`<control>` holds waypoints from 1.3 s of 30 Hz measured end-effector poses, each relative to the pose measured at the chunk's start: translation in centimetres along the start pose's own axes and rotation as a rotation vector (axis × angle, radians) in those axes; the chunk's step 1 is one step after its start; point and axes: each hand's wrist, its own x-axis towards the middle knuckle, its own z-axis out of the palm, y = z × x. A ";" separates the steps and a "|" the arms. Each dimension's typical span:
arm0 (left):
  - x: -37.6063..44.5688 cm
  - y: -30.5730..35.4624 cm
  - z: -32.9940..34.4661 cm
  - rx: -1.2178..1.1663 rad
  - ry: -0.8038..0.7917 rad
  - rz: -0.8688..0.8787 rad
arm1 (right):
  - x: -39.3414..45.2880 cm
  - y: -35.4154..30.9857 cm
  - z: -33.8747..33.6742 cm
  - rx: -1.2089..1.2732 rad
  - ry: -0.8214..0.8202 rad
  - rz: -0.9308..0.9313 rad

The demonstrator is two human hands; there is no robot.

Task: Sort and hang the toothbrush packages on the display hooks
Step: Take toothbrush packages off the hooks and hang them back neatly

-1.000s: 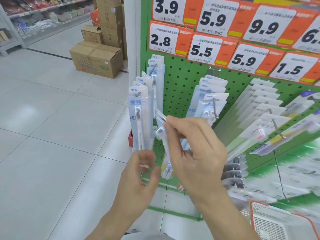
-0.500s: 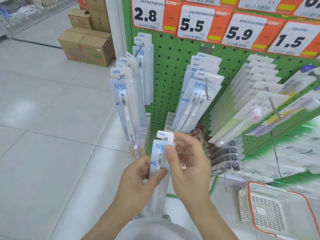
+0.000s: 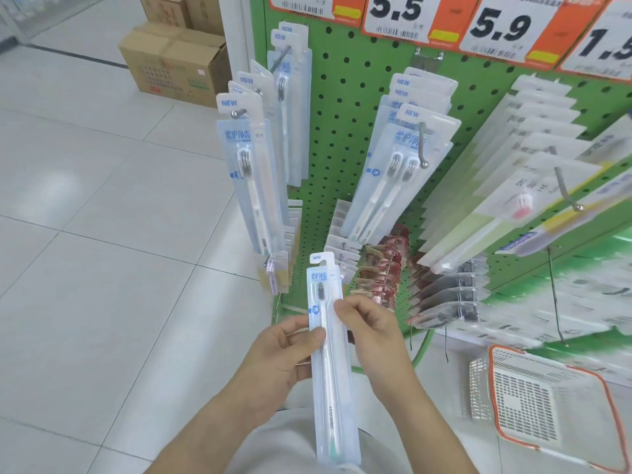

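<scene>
Both hands held one toothbrush package (image 3: 328, 340) upright in front of the green pegboard (image 3: 342, 159), below the hanging rows. The left hand (image 3: 280, 357) pinched its left edge, thumb on the front; the right hand (image 3: 371, 331) pinched its right edge. Bare floor tiles (image 3: 102, 251) lay open to the left, a white basket (image 3: 533, 401) lower right.

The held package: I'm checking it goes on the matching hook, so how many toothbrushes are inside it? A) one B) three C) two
A: the package, held by the left hand and right hand, shows one dark bristle head and one handle.
</scene>
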 end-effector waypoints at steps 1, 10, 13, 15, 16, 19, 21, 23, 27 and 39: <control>0.0 -0.2 0.1 0.008 -0.010 -0.012 | 0.1 0.0 -0.3 0.010 -0.003 0.007; -0.2 -0.9 0.8 0.098 -0.106 -0.065 | 0.1 -0.6 -1.4 0.192 -0.070 0.031; -0.2 -1.5 0.6 0.041 -0.146 -0.146 | 0.2 -0.8 -1.6 0.199 -0.077 0.038; -0.5 -1.8 0.3 -0.001 -0.197 -0.232 | 0.3 -0.7 -1.8 0.194 -0.055 0.048; -0.7 -1.9 0.1 -0.011 -0.236 -0.290 | 0.3 -0.6 -1.8 0.196 -0.042 0.056; -1.2 -2.3 -0.8 -0.037 -0.338 -0.458 | 0.4 -0.6 -1.9 0.226 -0.031 0.095; -1.1 -2.6 -1.3 -0.064 -0.343 -0.511 | 0.4 -0.5 -1.9 0.224 -0.036 0.110; -1.0 -2.6 -1.3 -0.074 -0.347 -0.534 | 0.5 -0.5 -1.8 0.224 -0.043 0.124; -0.5 -2.7 -1.1 -0.086 -0.379 -0.550 | 0.5 -0.7 -1.6 0.289 -0.065 0.140; 0.8 -3.5 -0.1 0.028 -0.244 -0.365 | 1.0 -0.4 -1.7 0.212 -0.063 0.105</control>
